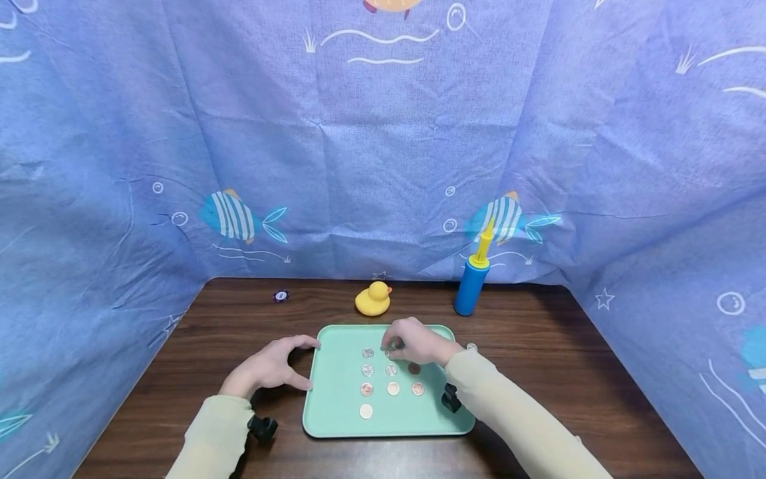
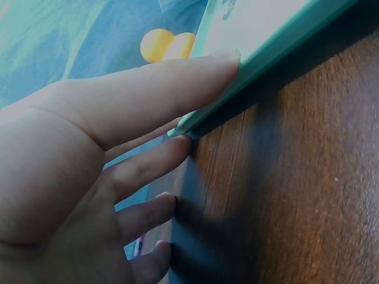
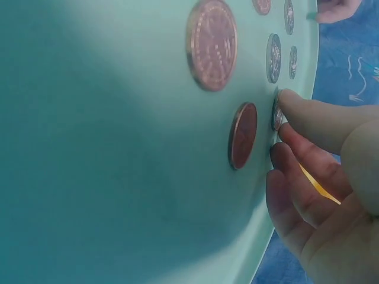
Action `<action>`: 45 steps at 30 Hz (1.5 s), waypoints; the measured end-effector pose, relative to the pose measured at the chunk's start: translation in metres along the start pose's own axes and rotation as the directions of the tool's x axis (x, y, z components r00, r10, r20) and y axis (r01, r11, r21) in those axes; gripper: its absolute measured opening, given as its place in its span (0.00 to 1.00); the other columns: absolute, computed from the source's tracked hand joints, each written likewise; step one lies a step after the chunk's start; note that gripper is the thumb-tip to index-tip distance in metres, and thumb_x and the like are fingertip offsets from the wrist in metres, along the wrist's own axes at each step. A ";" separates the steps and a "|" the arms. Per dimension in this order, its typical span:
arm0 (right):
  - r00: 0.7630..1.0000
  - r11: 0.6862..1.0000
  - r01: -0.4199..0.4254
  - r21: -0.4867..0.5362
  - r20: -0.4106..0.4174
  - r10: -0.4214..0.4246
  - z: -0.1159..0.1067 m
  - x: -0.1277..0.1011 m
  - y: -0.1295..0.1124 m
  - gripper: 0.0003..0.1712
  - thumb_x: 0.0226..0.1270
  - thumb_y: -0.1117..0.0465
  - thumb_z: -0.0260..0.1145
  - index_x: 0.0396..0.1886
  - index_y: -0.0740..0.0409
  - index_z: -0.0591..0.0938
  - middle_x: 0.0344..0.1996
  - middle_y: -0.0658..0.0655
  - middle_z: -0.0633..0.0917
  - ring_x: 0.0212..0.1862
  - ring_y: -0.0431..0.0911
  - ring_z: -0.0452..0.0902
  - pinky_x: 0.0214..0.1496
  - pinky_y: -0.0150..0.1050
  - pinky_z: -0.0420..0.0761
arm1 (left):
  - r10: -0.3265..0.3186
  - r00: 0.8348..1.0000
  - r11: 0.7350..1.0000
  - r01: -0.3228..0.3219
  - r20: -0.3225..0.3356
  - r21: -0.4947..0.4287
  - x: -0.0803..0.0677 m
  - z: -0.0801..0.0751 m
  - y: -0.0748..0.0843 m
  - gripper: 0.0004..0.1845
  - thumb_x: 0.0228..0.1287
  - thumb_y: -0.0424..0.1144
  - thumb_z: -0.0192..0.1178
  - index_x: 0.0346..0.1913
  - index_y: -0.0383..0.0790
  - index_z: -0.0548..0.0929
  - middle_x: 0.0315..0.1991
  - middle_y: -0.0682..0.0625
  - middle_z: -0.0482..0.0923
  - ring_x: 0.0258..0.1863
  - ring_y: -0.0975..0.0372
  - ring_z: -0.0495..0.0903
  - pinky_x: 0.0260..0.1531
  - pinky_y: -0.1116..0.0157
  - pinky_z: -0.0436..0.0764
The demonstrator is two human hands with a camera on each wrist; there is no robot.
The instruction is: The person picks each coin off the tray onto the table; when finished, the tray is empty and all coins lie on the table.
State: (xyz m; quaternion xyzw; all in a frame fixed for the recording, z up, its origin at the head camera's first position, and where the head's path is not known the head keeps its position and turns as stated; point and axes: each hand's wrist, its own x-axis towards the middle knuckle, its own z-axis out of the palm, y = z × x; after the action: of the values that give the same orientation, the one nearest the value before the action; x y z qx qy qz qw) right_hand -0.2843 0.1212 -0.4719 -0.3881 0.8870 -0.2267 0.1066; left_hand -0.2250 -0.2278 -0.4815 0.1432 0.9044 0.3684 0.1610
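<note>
My right hand (image 1: 415,342) is over the back middle of a mint-green tray (image 1: 335,416). Its thumb and fingers pinch a silver coin (image 3: 276,111) at the tray's surface. Around it lie several more coins in rows, among them a silver coin (image 1: 368,370), a copper coin (image 1: 417,389) and a pale coin (image 1: 366,411). Close by the right fingers is a darker copper coin (image 3: 243,135), shaded by the hand. At the tray's left side, my left hand (image 1: 269,364) spreads its thumb and fingers, with thumb tip and fingertips against the rim (image 2: 254,74).
Behind the tray sits a yellow rubber duck (image 1: 373,299). A blue hand pump (image 1: 471,289) with a yellow top stands at the back right, a poker chip (image 1: 281,296) lies back left. Right of the tray, a round silvery piece (image 1: 472,346) is partly hidden. Blue curtains (image 1: 383,166) enclose the table.
</note>
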 end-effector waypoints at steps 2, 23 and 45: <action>1.000 1.000 0.000 -0.006 -0.002 0.000 0.000 0.001 0.000 0.10 0.68 0.65 0.76 0.47 0.54 0.91 0.45 0.50 0.90 0.44 0.43 0.84 0.48 0.35 0.84 | 0.000 1.000 1.000 0.000 -0.003 -0.001 0.000 0.000 0.000 0.41 0.49 0.43 0.85 0.68 0.49 0.80 0.69 0.44 0.76 0.73 0.43 0.69 0.70 0.37 0.68; 1.000 0.999 0.021 -0.028 0.002 -0.021 0.000 0.004 -0.005 0.09 0.66 0.69 0.76 0.45 0.57 0.91 0.40 0.51 0.90 0.42 0.40 0.84 0.48 0.33 0.84 | -0.013 1.000 1.000 0.013 0.001 -0.004 -0.002 0.000 0.003 0.41 0.49 0.42 0.85 0.68 0.49 0.80 0.70 0.44 0.75 0.73 0.43 0.68 0.70 0.37 0.68; 0.992 0.998 -0.051 -0.036 0.110 0.055 0.000 0.008 -0.007 0.08 0.71 0.68 0.72 0.46 0.53 0.88 0.38 0.48 0.84 0.40 0.39 0.77 0.48 0.35 0.81 | -0.012 1.000 1.000 0.012 -0.009 -0.008 -0.001 0.001 0.002 0.41 0.48 0.42 0.86 0.67 0.50 0.80 0.68 0.45 0.76 0.73 0.43 0.69 0.70 0.37 0.67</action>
State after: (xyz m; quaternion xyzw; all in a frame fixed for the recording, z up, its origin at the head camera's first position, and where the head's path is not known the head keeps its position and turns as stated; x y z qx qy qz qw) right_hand -0.2852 0.1112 -0.4687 -0.3781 0.8933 -0.1872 0.1551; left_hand -0.2232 -0.2267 -0.4807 0.1356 0.9044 0.3717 0.1596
